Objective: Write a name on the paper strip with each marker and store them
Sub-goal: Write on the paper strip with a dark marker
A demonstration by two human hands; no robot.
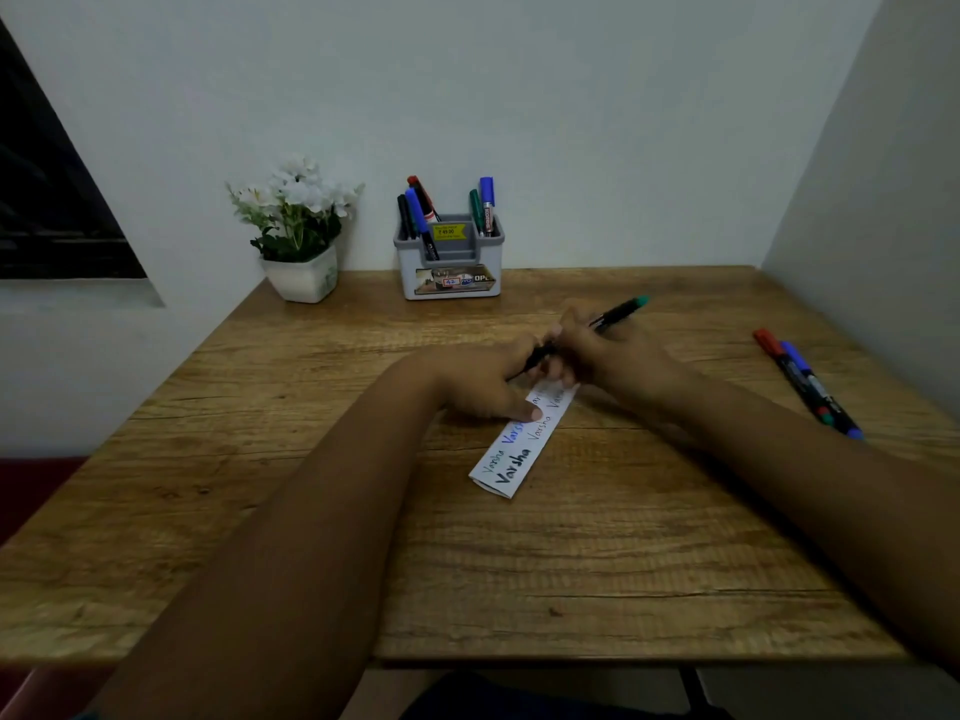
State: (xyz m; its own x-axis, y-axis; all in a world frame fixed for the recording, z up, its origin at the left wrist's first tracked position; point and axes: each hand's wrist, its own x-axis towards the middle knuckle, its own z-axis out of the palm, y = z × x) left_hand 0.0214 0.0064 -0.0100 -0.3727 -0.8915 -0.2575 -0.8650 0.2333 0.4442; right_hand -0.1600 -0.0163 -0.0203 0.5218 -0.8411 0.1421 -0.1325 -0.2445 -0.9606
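Two hands meet over the far end of the paper strip in your head view, both busy with one green-capped marker. Your right hand is curled round the marker's barrel, so the green end sticks out up and to the right, past your knuckles. Your left hand pinches the marker's dark lower end between the fingers, while its thumb presses flat on the strip and pins it to the wooden table. Whether that lower end is a cap or the tip, you cannot tell from here.

The strip lies slantwise near the middle of the table, its near end towards you and its far end under your hands. It carries the same name written several times, in bold black, blue and thinner strokes.

Off to your right, well apart from the strip, two markers lie side by side on the table, one red-capped and one blue-capped.

At the back edge, against the wall, the grey holder stands upright with several markers in it: black, blue and red ones in its left part, green and blue ones in its right part. Just left of it sits a white pot of white flowers.
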